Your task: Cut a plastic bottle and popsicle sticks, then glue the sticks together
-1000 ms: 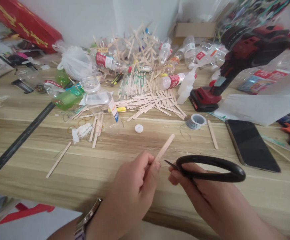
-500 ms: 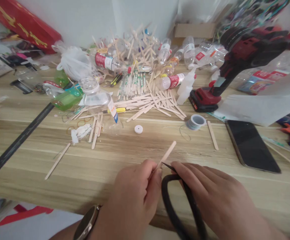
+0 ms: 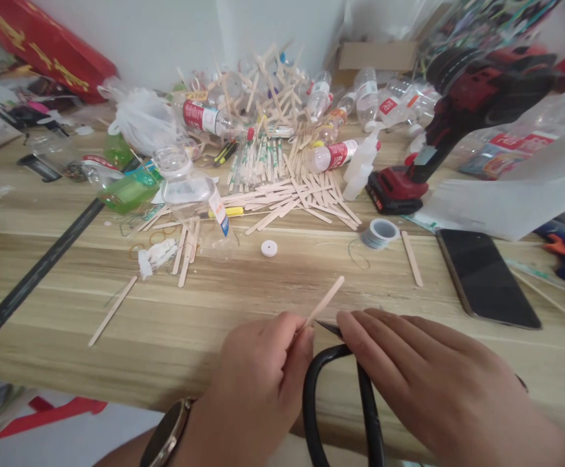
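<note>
Between the thumb and curled fingers of my left hand (image 3: 263,370) a wooden craft stick (image 3: 327,298) is pinched, its rounded end pointing up and right. My right hand (image 3: 418,370) grips a pair of black-handled scissors (image 3: 309,395) near the blades, with the handle loops hanging toward me. The scissors' dark tip is right beside the stick, close to my left fingertips; whether it touches cannot be made out. My right fingers hide most of the blades. A white round disc (image 3: 269,248) with a centre hole lies beyond my hands.
A pile of craft sticks (image 3: 306,198) and plastic bottles spreads across the back. To the right are a phone (image 3: 486,277), a wire spool (image 3: 381,233), a loose stick (image 3: 411,259) and a red cordless drill (image 3: 457,123). A black strip (image 3: 43,275) crosses the left side.
The scissors have turned slightly, their loops swinging left, and my right hand has shifted a little right and lies flatter. My left hand holds the stick nearly where it was.
</note>
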Demonstrator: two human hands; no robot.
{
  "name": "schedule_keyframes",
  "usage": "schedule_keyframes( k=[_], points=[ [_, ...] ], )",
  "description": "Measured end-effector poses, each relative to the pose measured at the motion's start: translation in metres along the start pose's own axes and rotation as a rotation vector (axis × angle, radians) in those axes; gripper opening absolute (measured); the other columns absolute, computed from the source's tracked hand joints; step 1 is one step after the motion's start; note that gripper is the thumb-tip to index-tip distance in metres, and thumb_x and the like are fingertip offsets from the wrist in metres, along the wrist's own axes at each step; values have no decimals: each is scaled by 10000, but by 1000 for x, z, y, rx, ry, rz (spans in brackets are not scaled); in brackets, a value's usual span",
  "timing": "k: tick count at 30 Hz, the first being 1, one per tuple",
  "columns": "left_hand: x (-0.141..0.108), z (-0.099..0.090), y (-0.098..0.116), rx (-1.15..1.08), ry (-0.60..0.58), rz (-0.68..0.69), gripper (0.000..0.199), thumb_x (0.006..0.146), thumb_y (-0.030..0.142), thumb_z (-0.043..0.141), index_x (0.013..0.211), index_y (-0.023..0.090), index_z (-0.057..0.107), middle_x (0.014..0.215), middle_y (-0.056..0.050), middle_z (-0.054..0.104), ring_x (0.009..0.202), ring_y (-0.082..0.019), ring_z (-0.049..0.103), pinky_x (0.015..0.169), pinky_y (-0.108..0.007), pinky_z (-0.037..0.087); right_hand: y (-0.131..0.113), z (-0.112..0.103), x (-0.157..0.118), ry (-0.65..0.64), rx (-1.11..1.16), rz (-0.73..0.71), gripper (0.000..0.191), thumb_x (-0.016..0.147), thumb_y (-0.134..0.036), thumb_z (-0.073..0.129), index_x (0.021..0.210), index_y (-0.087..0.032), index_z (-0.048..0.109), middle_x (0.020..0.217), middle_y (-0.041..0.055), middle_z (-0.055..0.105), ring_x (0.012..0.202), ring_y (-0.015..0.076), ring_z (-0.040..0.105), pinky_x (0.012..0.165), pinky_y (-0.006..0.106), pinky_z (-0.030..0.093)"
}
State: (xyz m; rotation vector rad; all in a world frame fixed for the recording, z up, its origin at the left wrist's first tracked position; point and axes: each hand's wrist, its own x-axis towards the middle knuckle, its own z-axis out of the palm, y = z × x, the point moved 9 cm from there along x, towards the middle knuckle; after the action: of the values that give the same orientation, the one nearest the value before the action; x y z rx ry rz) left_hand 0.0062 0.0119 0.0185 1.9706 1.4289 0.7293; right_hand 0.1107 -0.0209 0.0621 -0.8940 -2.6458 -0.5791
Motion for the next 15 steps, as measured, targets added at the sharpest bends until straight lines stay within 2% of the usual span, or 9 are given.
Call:
schedule_keyframes(
  k=[5,10,12,15],
  points=[
    [-2,-1,3,-8,4,19,352,981,256,426,632,208,435,515,65,487,451,-88,411,442,-215,290,-1,2,-1,-4,-20,0,425,904,5,254,940,-99,664,748,103,735,642,196,686,525,319,492],
    [-4,0,6,41,-6,47,335,986,235,434,655,205,475,553,56,548,487,-95,479,448,-214,326,-1,3,2,-20,-30,-14,375,891,8,304,958,-98,658,752,99,724,648,195,675,530,308,473],
    [-4,-1,13,105,19,122,311,979,199,425,676,205,494,568,46,576,496,-106,517,446,-225,349,0,3,4,-36,-26,-25,370,875,16,312,935,-92,661,720,92,716,607,191,667,494,303,459],
    [-9,-7,30,257,180,318,278,980,149,370,772,187,550,577,23,608,502,-141,564,473,-268,418,6,0,7,-37,54,9,396,839,30,291,860,-115,658,687,77,711,515,180,635,440,307,440]
  ],
)
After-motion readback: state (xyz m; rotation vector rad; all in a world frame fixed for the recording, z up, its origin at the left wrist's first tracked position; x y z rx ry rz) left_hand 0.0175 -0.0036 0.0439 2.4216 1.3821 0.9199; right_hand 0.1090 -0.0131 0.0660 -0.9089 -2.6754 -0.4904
